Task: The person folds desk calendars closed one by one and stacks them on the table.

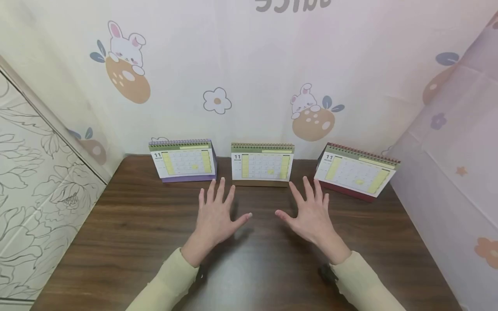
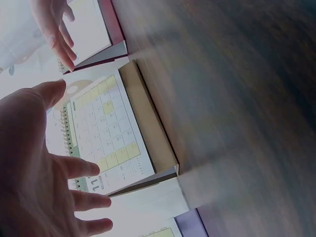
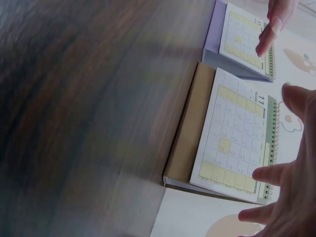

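Pale sleeves point(image 1: 163, 283) lay closest, angling inward from the near side, and just look at the line-up beyond them! Both the left hand point(image 1: 214, 221) and the right hand point(image 1: 314, 219) hung over the tabletop point(image 1: 256, 276), backs up, fingers splayed and straight, thumbs pointing at one another across the gap. Nothing in either grip: both sets of fingers were fully released. And there, dead ahead of that gap, stood the brown calendar point(image 1: 262, 166), at the back of the tabletop before the patterned cloth point(image 1: 253, 65). Its long axis ran left to right, straight across the fingers' path, with the spiral along the top and the brown base strip facing the hands. What a neat split! One index fingertip sat by its lower left corner, the other by its lower right, so neither hand led; as near as could be judged, a tie. Touching, or just short? That could not be told. Out wide, the purple calendar point(image 1: 183, 162) stood ahead and to the left, almost square-on, with the left hand much the nearer. Over on the other flank, the red calendar point(image 1: 354, 170) belonged to the right hand's side, just beyond those fingertips, slanted, its far right end nearer the camera and its page turned inward.
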`<action>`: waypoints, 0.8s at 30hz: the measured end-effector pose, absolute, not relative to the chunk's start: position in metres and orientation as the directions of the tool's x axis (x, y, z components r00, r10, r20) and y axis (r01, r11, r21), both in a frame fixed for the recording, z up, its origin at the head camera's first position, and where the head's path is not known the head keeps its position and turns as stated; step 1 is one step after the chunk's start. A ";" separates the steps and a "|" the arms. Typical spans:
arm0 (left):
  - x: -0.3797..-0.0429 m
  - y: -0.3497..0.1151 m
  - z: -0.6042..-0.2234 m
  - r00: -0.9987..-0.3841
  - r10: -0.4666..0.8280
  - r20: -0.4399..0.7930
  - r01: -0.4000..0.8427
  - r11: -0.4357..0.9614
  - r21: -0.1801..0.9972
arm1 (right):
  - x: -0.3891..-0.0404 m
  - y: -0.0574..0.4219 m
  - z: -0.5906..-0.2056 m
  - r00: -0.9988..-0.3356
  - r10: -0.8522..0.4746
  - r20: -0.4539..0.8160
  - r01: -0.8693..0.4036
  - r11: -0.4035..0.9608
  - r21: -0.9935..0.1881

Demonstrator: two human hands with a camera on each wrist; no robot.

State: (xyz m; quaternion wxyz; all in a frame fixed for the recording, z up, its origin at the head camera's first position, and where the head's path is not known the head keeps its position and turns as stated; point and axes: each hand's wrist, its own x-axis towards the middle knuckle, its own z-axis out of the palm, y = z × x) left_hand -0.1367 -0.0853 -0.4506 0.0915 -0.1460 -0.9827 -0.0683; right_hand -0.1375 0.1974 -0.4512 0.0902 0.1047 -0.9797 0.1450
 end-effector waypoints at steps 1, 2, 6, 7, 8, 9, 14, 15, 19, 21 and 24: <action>-0.137 -0.086 -0.450 -0.940 0.275 0.202 0.300 0.948 0.110 | -0.138 0.197 -0.451 -0.960 -0.183 0.212 -0.237 0.934 -0.267; -0.137 -0.087 -0.450 -0.940 0.274 0.204 0.301 0.947 0.114 | -0.138 0.197 -0.451 -0.958 -0.185 0.218 -0.242 0.932 -0.270; -0.139 -0.090 -0.447 -0.937 0.268 0.225 0.304 0.941 0.146 | -0.138 0.196 -0.450 -0.955 -0.196 0.224 -0.260 0.915 -0.308; -0.140 -0.091 -0.447 -0.936 0.266 0.232 0.306 0.939 0.155 | -0.138 0.196 -0.450 -0.956 -0.197 0.219 -0.262 0.908 -0.327; -0.140 -0.092 -0.446 -0.935 0.263 0.239 0.307 0.937 0.168 | -0.138 0.195 -0.450 -0.957 -0.197 0.211 -0.262 0.900 -0.348; -0.140 -0.093 -0.445 -0.934 0.260 0.246 0.308 0.934 0.180 | -0.138 0.195 -0.450 -0.959 -0.197 0.203 -0.261 0.892 -0.370; -0.141 -0.099 -0.444 -0.913 0.253 0.319 0.333 0.914 0.230 | -0.139 0.190 -0.452 -0.965 -0.201 0.166 -0.256 0.856 -0.450; -0.142 -0.100 -0.444 -0.908 0.251 0.335 0.340 0.910 0.239 | -0.140 0.189 -0.453 -0.965 -0.205 0.165 -0.259 0.850 -0.459; -0.145 -0.108 -0.443 -0.899 0.230 0.372 0.344 0.897 0.277 | -0.142 0.183 -0.454 -0.963 -0.211 0.166 -0.267 0.828 -0.493; -0.147 -0.113 -0.441 -0.909 0.207 0.362 0.326 0.894 0.307 | -0.143 0.179 -0.454 -0.964 -0.209 0.167 -0.266 0.817 -0.511; -0.151 -0.122 -0.438 -0.930 0.170 0.325 0.286 0.891 0.352 | -0.146 0.175 -0.453 -0.965 -0.204 0.163 -0.260 0.806 -0.532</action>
